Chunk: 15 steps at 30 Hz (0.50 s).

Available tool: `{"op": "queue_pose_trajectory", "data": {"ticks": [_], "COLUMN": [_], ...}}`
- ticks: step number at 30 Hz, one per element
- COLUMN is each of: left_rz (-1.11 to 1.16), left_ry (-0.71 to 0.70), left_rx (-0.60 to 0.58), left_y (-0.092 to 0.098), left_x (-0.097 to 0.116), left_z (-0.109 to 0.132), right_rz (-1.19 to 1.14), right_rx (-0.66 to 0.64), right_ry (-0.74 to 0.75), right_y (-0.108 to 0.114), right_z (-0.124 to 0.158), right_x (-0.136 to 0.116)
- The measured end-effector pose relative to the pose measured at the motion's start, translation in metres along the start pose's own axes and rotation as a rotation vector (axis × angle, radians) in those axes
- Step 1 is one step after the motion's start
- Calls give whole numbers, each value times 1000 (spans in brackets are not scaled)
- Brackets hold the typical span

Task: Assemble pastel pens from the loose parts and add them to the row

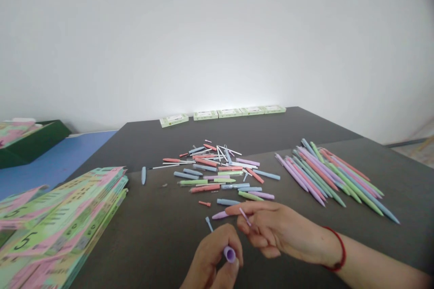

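My left hand is closed around a purple pen barrel, whose hollow end faces me. Beside it, my right hand pinches a thin purple pen plunger, with the index finger stretched out to the left. That fingertip meets or overlaps a purple pointed pen piece on the table. A blue plunger lies just beyond my left hand, and a red plunger a little farther off. Loose pen parts in several colours, with white refills among them, are scattered ahead of both hands.
Assembled-looking pens lie in a bunch at the right. Stacked printed packets cover the left front. Several flat pale green boxes line the table's back edge. A green tray stands on a blue surface at far left.
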State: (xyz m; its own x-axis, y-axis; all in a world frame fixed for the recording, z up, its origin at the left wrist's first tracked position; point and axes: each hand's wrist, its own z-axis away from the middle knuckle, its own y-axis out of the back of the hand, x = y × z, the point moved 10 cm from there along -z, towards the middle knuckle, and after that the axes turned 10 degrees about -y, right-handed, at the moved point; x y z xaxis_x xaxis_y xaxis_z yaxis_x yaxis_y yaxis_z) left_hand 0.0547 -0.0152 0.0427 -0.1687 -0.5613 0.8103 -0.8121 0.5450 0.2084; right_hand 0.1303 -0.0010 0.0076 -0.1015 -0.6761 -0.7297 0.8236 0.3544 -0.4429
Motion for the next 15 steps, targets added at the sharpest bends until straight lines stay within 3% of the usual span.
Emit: {"op": "queue_pose_trajectory", "data": {"ticks": [4, 9, 12, 15], "left_rz": [9, -56, -83, -152], "left_ry": [159, 184, 166, 186], "left_rx": [5, -11, -16, -12], "left_y": [2, 0, -1, 1], "left_x": [-11, -22, -24, -27], "left_z": [3, 5, 5, 7], "right_rz": [276, 761, 1028, 1170], "right_rx": [70, 361, 461, 457], "right_ry": [142, 327, 462, 592], "right_y": [1, 6, -4, -22], "right_z": [4, 24, 41, 53], "right_x": [-12, -35, -48, -53]}}
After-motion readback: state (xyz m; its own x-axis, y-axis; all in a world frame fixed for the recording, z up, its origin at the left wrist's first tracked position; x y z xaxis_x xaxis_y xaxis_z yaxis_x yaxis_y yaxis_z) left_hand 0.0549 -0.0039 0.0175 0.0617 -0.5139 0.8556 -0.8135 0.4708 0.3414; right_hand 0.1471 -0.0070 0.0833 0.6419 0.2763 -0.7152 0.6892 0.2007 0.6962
